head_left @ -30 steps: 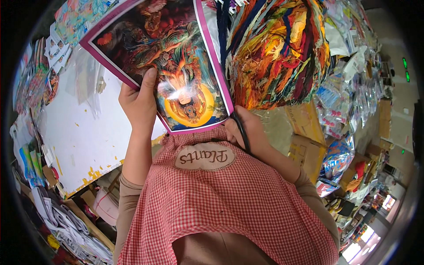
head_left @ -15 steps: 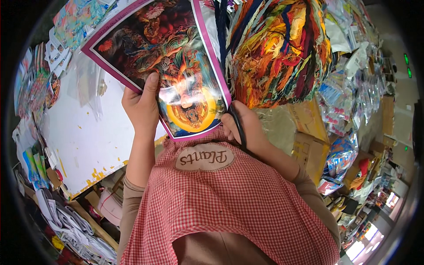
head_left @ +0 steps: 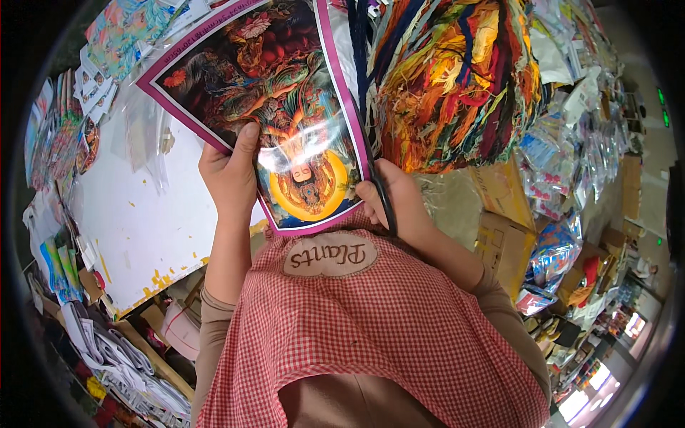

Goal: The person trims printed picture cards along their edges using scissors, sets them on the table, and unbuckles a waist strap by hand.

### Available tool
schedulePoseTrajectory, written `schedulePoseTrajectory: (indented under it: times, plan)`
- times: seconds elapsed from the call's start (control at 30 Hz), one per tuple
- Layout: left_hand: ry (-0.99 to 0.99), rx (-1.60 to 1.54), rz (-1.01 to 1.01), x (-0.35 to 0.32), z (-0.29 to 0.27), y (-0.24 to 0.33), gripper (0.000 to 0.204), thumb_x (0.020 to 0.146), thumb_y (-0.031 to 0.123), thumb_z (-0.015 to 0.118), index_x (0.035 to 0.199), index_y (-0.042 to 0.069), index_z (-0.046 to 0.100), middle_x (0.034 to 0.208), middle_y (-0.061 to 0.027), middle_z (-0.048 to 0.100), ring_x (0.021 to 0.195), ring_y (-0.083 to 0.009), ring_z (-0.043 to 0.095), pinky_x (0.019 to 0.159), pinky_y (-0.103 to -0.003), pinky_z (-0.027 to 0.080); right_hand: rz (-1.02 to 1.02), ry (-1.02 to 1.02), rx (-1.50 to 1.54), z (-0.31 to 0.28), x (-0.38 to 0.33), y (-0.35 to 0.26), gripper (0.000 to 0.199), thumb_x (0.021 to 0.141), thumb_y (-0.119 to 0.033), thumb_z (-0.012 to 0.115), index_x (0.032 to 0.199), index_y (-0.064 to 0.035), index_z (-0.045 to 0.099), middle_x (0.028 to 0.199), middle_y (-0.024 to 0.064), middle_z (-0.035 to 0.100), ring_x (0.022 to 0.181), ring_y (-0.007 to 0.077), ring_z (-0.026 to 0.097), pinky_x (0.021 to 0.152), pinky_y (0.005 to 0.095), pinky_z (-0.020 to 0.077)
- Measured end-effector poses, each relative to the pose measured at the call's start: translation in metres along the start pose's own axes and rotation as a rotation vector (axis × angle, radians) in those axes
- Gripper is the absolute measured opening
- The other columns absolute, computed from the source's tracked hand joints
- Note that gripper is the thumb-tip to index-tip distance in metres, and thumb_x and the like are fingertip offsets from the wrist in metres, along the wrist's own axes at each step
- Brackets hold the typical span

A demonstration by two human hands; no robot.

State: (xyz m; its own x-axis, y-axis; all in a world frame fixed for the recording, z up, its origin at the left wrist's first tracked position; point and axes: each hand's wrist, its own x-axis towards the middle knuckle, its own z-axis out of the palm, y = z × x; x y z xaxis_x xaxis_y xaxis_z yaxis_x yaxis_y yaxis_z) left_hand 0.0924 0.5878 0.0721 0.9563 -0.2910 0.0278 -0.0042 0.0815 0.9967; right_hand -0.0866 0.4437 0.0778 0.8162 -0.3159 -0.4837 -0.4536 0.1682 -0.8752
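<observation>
Just beyond the checked apron (head_left: 357, 314): the glossy picture sheet (head_left: 285, 114) is raised between both hands, its figure's head toward the person and its far edge reaching the top of the view.
Left hand (head_left: 232, 167): gripping the sheet's left edge, thumb on top and fingers mostly hidden beneath, probably because so limp a sheet needs support from both faces.
Right hand (head_left: 401, 196): closed around a black curved tool (head_left: 385, 203), perhaps scissors, by the near right corner; whether the thumb also pins the sheet, I cannot tell.
Glare: a white streak crosses the figure, suggesting a slick surface that calls for a firm hold.
Thread bundle (head_left: 464, 82): many-coloured, far right, just beside the sheet, seemingly within easy reach.
White table (head_left: 143, 232): left, with clear plastic sleeves (head_left: 146, 135) on its far part, perhaps put aside to leave working room.
Cardboard boxes (head_left: 505, 250): right, beyond the forearm.
</observation>
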Motion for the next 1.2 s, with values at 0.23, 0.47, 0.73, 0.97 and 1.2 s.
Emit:
schedulePoseTrajectory:
  times: [0.23, 0.47, 0.73, 0.97, 1.2]
  plan:
    - [-0.033, 0.000, -0.038, -0.003, 0.001, -0.002, 0.016, 0.083, 0.010, 0.068, 0.093, -0.001, 0.063, 0.087, -0.0034, 0.065, 0.077, -0.0089, 0.057, 0.071, -0.023, 0.046, -0.074, 0.026, -0.093, -0.004, 0.008, 0.002, 0.034, 0.091, -0.031, 0.056, 0.103, 0.0008, 0.051, 0.072, 0.0019, 0.055, 0.048, 0.0064, 0.050, 0.044, 0.0201, 0.0421]
    - [-0.053, 0.007, -0.095, -0.008, 0.005, -0.004, 0.018, 0.083, 0.011, 0.068, 0.095, -0.001, 0.062, 0.088, -0.0036, 0.065, 0.077, -0.0088, 0.058, 0.072, -0.023, 0.046, -0.213, 0.081, -0.185, -0.007, 0.017, 0.017, 0.033, 0.090, -0.028, 0.058, 0.104, 0.0015, 0.053, 0.075, 0.0009, 0.055, 0.063, 0.0073, 0.048, 0.059, 0.0222, 0.0428]
    - [-0.045, 0.006, -0.149, -0.009, 0.007, -0.007, 0.018, 0.084, 0.013, 0.068, 0.095, 0.000, 0.062, 0.089, -0.0031, 0.065, 0.078, -0.0091, 0.058, 0.072, -0.024, 0.047, -0.175, 0.070, -0.124, -0.007, 0.025, 0.015, 0.034, 0.091, -0.029, 0.058, 0.104, 0.0021, 0.055, 0.081, 0.0016, 0.057, 0.073, 0.0072, 0.048, 0.067, 0.0228, 0.0425]
    - [-0.096, 0.053, -0.197, -0.014, 0.010, -0.005, 0.019, 0.084, 0.014, 0.067, 0.097, 0.000, 0.063, 0.091, -0.0038, 0.066, 0.080, -0.0093, 0.059, 0.074, -0.024, 0.047, -0.208, 0.069, -0.137, -0.012, 0.042, 0.018, 0.033, 0.091, -0.028, 0.056, 0.104, 0.0026, 0.055, 0.082, 0.0032, 0.058, 0.076, 0.0089, 0.050, 0.069, 0.0243, 0.0433]
    - [-0.360, 0.265, -0.339, 0.012, -0.022, 0.011, 0.024, 0.083, 0.012, 0.067, 0.102, -0.002, 0.061, 0.089, -0.0037, 0.065, 0.077, -0.0084, 0.057, 0.070, -0.026, 0.048, -0.248, 0.106, 0.315, -0.015, 0.069, -0.016, 0.028, 0.090, -0.029, 0.057, 0.098, -0.0017, 0.054, 0.073, -0.0008, 0.051, 0.068, 0.0072, 0.050, 0.061, 0.0203, 0.0413]
